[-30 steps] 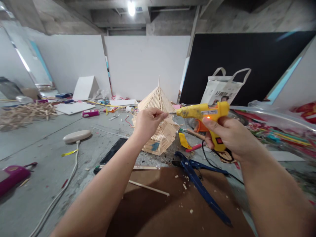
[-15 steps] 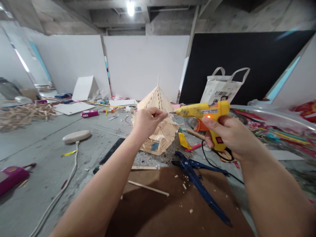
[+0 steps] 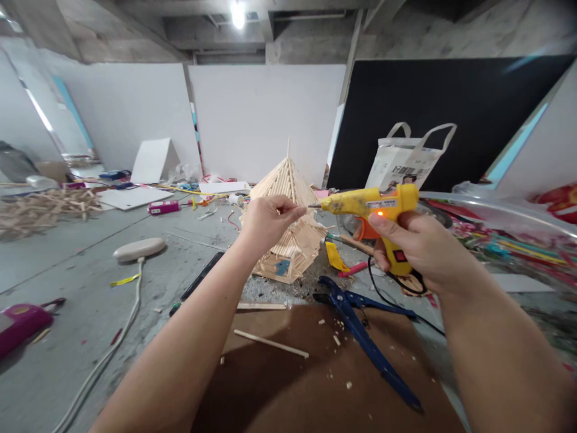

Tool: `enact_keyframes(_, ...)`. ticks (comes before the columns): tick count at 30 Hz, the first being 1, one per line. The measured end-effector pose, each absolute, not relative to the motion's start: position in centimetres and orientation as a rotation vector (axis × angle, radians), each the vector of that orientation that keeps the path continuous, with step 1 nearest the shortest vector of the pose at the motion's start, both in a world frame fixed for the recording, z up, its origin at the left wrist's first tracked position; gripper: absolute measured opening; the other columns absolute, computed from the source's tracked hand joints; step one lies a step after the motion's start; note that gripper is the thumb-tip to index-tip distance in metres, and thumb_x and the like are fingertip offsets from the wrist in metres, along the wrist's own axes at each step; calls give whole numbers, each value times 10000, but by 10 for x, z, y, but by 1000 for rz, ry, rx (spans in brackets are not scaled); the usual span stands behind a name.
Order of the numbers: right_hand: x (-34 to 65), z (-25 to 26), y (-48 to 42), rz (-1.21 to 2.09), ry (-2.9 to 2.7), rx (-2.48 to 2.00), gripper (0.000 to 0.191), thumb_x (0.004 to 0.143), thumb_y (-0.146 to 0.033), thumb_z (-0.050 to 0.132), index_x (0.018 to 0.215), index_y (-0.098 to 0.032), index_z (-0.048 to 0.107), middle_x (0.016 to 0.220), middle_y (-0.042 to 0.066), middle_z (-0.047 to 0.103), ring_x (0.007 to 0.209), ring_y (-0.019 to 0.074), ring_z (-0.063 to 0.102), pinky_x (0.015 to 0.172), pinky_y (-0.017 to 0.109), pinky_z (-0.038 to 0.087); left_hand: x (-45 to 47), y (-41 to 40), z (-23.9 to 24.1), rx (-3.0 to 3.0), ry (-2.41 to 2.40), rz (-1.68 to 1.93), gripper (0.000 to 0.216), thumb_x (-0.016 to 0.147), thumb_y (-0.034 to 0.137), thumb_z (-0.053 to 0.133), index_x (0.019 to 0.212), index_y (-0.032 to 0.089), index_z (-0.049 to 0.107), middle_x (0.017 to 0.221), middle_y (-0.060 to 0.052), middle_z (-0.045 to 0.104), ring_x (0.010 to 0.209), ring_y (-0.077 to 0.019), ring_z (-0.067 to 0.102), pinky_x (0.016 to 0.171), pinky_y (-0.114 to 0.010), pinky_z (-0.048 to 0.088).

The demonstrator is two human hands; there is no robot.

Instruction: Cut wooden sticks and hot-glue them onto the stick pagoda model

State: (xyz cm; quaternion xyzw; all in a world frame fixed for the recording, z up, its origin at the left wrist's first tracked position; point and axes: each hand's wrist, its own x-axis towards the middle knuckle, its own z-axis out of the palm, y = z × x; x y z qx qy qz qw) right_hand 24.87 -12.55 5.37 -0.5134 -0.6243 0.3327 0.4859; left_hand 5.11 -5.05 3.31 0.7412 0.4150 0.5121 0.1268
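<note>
My right hand (image 3: 417,240) is wrapped round a yellow hot glue gun (image 3: 367,203) with an orange trigger and a lit orange light. Its metal nozzle points left, close to the fingertips of my left hand (image 3: 273,222). Those fingers are pinched together; whatever sits between them is too small or hidden to make out. Behind my left hand stands a model house of thin wooden sticks (image 3: 293,180) with a pointed, cone-like roof, partly covered by the hand. A blue patch shows at its base.
Blue-handled cutters (image 3: 365,343) and a loose wooden stick (image 3: 270,344) lie on a brown board (image 3: 270,397). To the left are a white power strip (image 3: 139,249) with its cord and a purple tool (image 3: 22,325). A white bag (image 3: 403,159) stands at the back right.
</note>
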Motion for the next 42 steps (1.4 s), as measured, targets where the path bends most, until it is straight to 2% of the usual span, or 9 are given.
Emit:
enact_keyframes(9,248,53,-125,783,-1516,-1224,231,690,-413,548,665,-185,526,662,-1,571,289,62,447,296,225,358,51,-51,34,2158,1228,1482,222,660,344,567,554,149,578,431,46,404,422,-49,319,425,-208,243)
enact_keyframes(22,248,53,-123,801,-1521,-1245,253,687,-430,551,718,-180,533,686,2,554,302,67,460,306,229,370,51,-50,34,2161,1232,1479,228,656,350,569,547,150,576,423,49,388,418,-49,307,420,-211,232)
enact_keyframes(32,249,53,-125,798,-1521,-1272,253,698,-427,543,737,-177,524,671,-16,519,309,54,455,313,214,375,51,-52,35,2135,1233,1462,236,655,368,571,576,146,590,448,39,432,431,-52,336,416,-203,244)
enact_keyframes(39,250,55,-125,791,-1530,-1274,242,702,-421,535,713,-181,510,679,-12,515,311,57,454,315,220,373,50,-48,33,2138,1203,1550,310,734,386,474,546,152,551,422,54,329,421,-54,289,416,-206,216)
enact_keyframes(42,250,55,-125,801,-1527,-1268,248,696,-425,538,700,-178,510,674,-5,532,307,64,455,315,231,373,49,-48,32,2109,1178,1606,312,755,376,450,559,151,542,448,45,353,438,-59,304,429,-212,232)
